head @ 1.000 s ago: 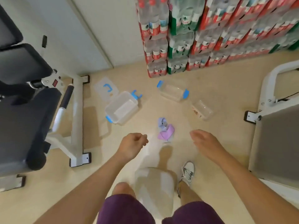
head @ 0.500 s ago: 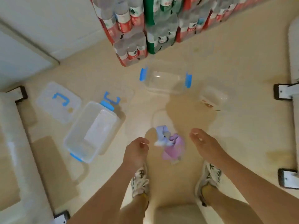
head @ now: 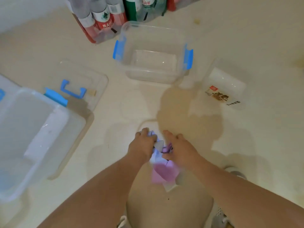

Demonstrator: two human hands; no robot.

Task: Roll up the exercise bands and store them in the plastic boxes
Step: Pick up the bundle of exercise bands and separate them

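A heap of exercise bands lies on the floor between my hands, a lilac band [head: 153, 157] on top of a pink band [head: 162, 175]. My left hand [head: 142, 146] curls its fingers over the lilac band's far end. My right hand [head: 180, 150] rests on the heap's right side with its fingers stretched forward. An open clear plastic box with blue latches [head: 128, 46] stands further ahead. A second, larger open box [head: 54, 129] sits at the left.
A clear lid with a blue handle [head: 92, 74] lies between the two boxes. A small labelled clear container [head: 230, 79] is at the right. Packs of water bottles [head: 102, 22] stand at the top. My shoe [head: 235, 172] is by my right forearm.
I have bent down closer to the floor. Both hands have come together onto the bands, the left now gripping the lilac one.
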